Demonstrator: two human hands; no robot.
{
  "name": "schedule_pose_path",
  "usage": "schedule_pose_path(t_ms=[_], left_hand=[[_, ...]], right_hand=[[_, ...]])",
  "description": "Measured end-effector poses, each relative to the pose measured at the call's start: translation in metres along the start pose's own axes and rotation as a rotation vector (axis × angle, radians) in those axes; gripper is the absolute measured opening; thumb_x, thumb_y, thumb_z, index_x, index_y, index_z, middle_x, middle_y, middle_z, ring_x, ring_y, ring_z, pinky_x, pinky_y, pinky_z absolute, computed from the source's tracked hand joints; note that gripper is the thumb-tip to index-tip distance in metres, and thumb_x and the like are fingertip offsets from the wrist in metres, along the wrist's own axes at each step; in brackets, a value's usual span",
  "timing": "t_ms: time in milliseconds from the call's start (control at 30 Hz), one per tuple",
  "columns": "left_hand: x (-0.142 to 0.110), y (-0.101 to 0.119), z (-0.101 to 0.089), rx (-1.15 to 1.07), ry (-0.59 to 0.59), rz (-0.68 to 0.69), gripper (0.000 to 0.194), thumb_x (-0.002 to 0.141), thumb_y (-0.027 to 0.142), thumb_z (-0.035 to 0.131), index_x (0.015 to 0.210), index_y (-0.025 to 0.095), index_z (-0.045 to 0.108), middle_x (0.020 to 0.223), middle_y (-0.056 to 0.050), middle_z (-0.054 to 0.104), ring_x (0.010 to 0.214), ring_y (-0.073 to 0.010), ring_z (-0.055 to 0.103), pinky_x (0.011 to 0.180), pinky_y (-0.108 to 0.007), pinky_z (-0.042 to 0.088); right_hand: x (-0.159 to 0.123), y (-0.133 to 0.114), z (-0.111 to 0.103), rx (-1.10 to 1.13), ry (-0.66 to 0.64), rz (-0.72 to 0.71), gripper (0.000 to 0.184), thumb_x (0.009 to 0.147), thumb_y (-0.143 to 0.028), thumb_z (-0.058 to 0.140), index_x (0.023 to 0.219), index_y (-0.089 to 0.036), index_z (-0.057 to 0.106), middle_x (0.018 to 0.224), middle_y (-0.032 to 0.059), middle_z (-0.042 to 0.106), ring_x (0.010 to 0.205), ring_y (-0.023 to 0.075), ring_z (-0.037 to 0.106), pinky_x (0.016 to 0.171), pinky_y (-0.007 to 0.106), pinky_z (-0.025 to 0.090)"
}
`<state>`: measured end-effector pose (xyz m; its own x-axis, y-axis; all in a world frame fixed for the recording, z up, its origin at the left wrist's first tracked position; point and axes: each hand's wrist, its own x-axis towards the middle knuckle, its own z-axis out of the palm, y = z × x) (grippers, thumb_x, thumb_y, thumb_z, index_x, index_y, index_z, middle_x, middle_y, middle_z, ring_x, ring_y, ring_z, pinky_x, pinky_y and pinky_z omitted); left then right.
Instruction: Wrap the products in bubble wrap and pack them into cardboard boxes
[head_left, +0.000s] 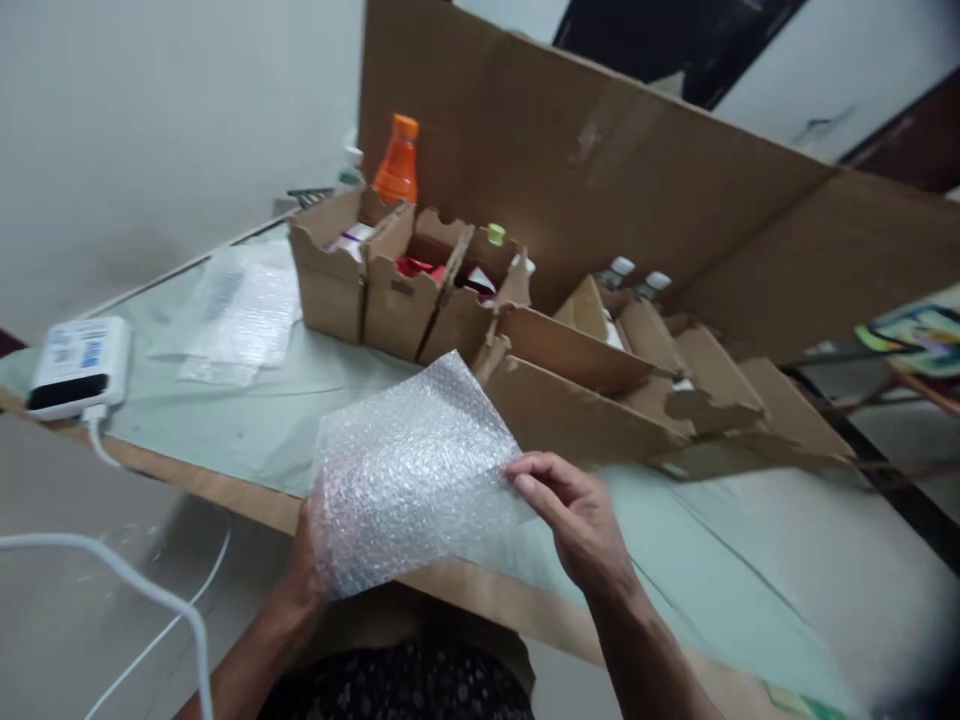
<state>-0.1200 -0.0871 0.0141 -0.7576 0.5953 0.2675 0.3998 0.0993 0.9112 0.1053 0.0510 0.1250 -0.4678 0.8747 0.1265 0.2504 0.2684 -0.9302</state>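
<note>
A translucent bubble wrap piece (412,470) is held up above the front edge of the table, tilted. My right hand (574,510) pinches its right edge between thumb and fingers. At its left edge is my left hand (304,565), holding it from behind or from within; I cannot tell which. The wrap covers most of the left fingers, which show only as a faint pinkish shade. More clear bubble wrap (240,310) lies flat on the table to the left.
Cardboard bins (330,290) stand in a row, with small packets and bottles. Behind them rises a cardboard panel (570,140). An orange bottle (399,165) is at the back left. A white device (82,360) with a cable (150,585) sits at the table's (285,425) left end.
</note>
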Motion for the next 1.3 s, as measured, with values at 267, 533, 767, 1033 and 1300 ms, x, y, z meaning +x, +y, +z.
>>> schedule_pose_path(t_ms=[267,533,767,1033,1300], left_hand=[[-0.004,0.038,0.003,-0.587,-0.513,-0.751,0.095,0.073,0.062,0.077,0.151,0.019,0.047,0.098,-0.011,0.074,0.082,-0.0272,0.071,0.063,-0.039,0.063],[-0.075,0.074,0.021,-0.465,-0.685,-0.783,0.091,0.079,0.041,0.081,0.157,0.029,0.036,0.094,-0.003,0.071,0.078,-0.0205,0.074,0.065,-0.032,0.063],[-0.077,0.081,0.021,-0.51,-0.795,-0.863,0.059,0.073,0.047,0.086,0.122,0.017,0.072,0.097,-0.012,0.078,0.07,-0.02,0.073,0.072,-0.035,0.062],[-0.071,0.088,0.006,-0.565,-0.874,-0.695,0.05,0.082,0.04,0.078,0.129,0.025,0.07,0.107,-0.014,0.078,0.083,-0.0265,0.075,0.07,-0.039,0.064],[-0.063,0.065,-0.008,-0.283,-0.703,-0.365,0.062,0.089,0.033,0.069,0.148,0.028,0.05,0.103,-0.008,0.074,0.093,-0.0245,0.073,0.086,-0.043,0.062]], right_hand=[[-0.095,0.058,-0.062,-0.198,0.029,0.197,0.021,0.094,-0.035,0.059,0.094,-0.021,0.076,0.091,0.0054,0.077,0.082,0.019,0.07,0.073,0.029,0.054],[-0.069,0.09,-0.107,-0.725,-0.04,-0.041,0.016,0.089,-0.026,0.065,0.099,-0.022,0.077,0.124,0.0133,0.072,0.114,0.0326,0.066,0.099,0.053,0.052],[-0.153,0.08,-0.089,-0.739,-0.218,-0.258,0.075,0.086,-0.033,0.072,0.154,-0.022,0.043,0.158,0.0181,0.047,0.142,0.0353,0.048,0.107,0.056,0.049],[-0.152,0.104,-0.034,-0.425,0.195,-0.401,0.044,0.089,-0.012,0.058,0.131,-0.026,0.063,0.115,0.0095,0.077,0.108,0.0264,0.072,0.089,0.047,0.055],[-0.168,0.107,-0.056,0.089,0.321,0.161,0.019,0.096,-0.032,0.061,0.102,-0.026,0.078,0.102,0.0069,0.079,0.1,0.0252,0.074,0.091,0.042,0.059]])
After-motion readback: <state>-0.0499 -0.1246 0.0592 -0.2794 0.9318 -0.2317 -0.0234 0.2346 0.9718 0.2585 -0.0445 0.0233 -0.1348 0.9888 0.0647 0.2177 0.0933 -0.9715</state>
